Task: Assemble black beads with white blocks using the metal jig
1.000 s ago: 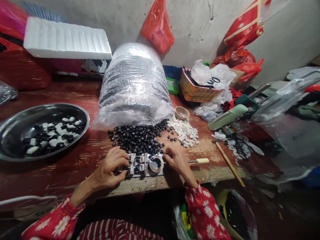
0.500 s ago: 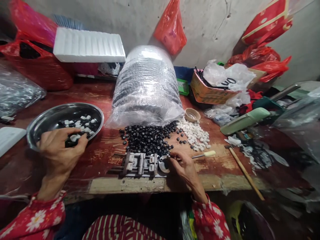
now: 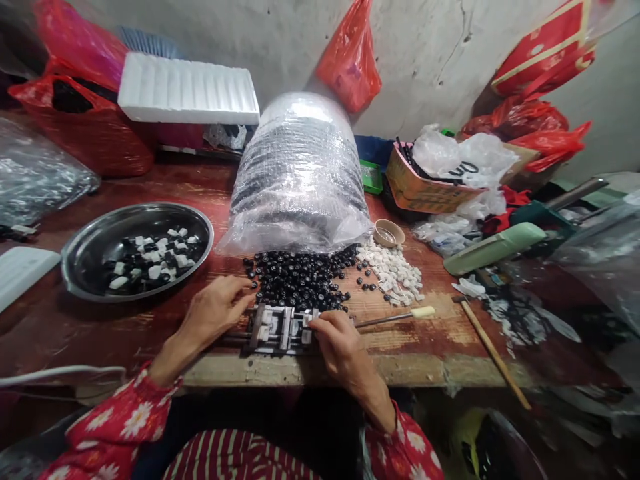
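My left hand (image 3: 215, 312) reaches over the left end of a small metal clamping jig (image 3: 284, 328), thumb and forefinger apart beside a heap of round black plastic caps (image 3: 295, 280). No held piece shows in it. My right hand (image 3: 343, 343) is at the jig's right end, its thumb and forefinger pinched together over the white pieces set there; what they grip is too small to make out. The jig lies at the table's front edge. To its right, a metal rod with a cream handle (image 3: 423, 312) partly passes behind my right hand.
A steel bowl (image 3: 75, 283) with black-and-white pieces stands at left. White plastic parts (image 3: 395, 273) lie in a pile beside a tan ring-shaped dish (image 3: 389, 233). Behind is a big plastic-wrapped bundle (image 3: 303, 180); a hammer (image 3: 493, 350) lies at right.
My left hand has left the bowl and moved right to the black caps. My right hand has shifted left from the round metal part onto the jig's right end.
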A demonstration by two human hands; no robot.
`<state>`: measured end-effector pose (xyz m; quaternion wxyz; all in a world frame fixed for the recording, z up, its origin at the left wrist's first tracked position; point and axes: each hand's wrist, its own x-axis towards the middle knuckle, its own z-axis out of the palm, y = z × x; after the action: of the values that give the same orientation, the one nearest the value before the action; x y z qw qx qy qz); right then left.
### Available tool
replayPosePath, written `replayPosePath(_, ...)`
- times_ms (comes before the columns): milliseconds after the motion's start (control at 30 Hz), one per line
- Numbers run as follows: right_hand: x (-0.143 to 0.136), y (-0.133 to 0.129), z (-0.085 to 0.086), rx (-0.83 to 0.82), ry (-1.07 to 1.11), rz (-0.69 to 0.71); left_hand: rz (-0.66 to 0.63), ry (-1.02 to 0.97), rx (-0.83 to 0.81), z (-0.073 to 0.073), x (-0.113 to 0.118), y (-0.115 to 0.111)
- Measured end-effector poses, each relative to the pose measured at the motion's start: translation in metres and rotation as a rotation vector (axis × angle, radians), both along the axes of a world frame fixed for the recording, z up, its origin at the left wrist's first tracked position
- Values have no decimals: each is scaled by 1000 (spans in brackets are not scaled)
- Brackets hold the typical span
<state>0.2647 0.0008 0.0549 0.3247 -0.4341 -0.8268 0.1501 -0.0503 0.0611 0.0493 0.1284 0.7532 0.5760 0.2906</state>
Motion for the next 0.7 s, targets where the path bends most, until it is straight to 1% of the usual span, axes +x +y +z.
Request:
replayPosePath(33, -4, 0, -1, 8, -38, 6, -12, -4, -88, -4, 5, 6)
replayPosePath(100, -9, 0, -2, 19, -98, -10, -5, 0, -173, -9, 11, 16)
replayPosePath(233, -14, 0, -6, 33, -101, -41, -12, -24, -197, -15, 16, 24)
replayPosePath(367, -15, -1, -13, 26, 13, -84, 5, -88, -197, -15, 19, 21)
replayPosePath(467, -16, -5, -19, 12, 121, -106, 80, -184, -178, -12, 17, 12)
replayPosePath(567, -16, -10, -22, 22, 164, -126, 124, -333, -133, -5, 16, -6)
replayPosePath(633, -16, -12, -23, 26, 175, -141, 79, -384, -109, 0, 19, -20)
replayPosePath(700, -16, -13, -23, 14, 186, -146, -22, -393, -88, 2, 26, -33)
